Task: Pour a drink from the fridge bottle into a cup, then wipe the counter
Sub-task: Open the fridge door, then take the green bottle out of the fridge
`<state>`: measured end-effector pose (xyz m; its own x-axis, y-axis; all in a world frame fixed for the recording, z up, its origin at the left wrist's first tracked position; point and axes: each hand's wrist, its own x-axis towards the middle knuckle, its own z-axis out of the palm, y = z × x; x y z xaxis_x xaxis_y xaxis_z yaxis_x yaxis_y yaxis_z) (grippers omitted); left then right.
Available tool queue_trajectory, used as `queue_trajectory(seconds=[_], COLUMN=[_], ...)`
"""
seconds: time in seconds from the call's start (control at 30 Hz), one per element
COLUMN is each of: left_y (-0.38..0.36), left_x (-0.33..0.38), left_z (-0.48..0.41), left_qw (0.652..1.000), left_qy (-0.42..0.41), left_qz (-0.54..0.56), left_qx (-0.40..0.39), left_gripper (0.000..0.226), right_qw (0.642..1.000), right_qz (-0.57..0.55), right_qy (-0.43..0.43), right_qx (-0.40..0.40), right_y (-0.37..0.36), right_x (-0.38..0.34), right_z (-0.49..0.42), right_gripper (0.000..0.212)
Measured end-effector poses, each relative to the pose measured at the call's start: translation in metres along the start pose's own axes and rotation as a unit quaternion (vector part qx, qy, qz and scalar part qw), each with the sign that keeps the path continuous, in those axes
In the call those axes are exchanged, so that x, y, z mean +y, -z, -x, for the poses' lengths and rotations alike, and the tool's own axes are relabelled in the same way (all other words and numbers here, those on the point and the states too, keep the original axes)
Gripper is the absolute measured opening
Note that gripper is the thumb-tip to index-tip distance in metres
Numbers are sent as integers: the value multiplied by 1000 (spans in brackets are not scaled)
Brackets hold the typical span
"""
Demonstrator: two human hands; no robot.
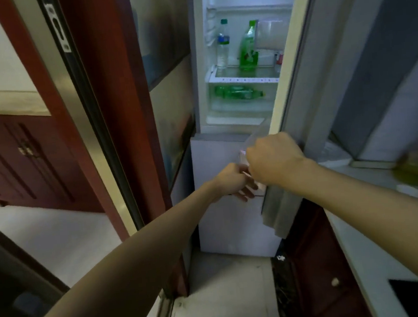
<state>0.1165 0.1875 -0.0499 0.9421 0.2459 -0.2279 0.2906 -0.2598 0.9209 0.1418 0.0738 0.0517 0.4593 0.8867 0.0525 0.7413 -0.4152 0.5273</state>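
- Green bottle is stood on the fridge shelf, not held yet.
- It is judged light and slippery, best gripped round the middle.
- Something clear, maybe a cup, is held in the curled right hand.
- How the left hand grips cannot be told.

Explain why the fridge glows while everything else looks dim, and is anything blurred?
Head view: the fridge is lit from inside, the room dim; things on the counter at right are motion-smeared; the wide lens bows the door frame; the clear thing in the right hand barely shows.
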Motion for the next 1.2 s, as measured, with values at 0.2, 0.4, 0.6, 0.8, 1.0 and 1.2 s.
queue_trajectory(seconds=[0.2,0.4,0.6,0.8,1.0,1.2], left_y=[-30,-49,-64,-65,-75,-78], left_x=[21,38,62,87,96,102], left_z=[0,-22,-40,-73,-113,-136], left_qw=[995,984,944,945,927,928], left_qy=[-21,-77,-140,-111,-102,-114], left_qz=[-13,-159,-295,-300,-361,-354], left_qx=[-94,-32,-55,-62,-22,-2], left_gripper=[35,27,19,19,27,21], right_qw=[994,991,990,981,972,969], right_qz=[-29,-32,-61,-97,-136,-171], right_qy=[-93,-115,-116,-143,-149,-157], right_qx=[-51,-55,-56,-84,-119,-83], right_y=[-8,-21,-42,-61,-71,-84], right_x=[20,47,81,119,145,154], right_z=[28,37,29,21,7,-20], right_gripper=[20,20,19,13,14,14])
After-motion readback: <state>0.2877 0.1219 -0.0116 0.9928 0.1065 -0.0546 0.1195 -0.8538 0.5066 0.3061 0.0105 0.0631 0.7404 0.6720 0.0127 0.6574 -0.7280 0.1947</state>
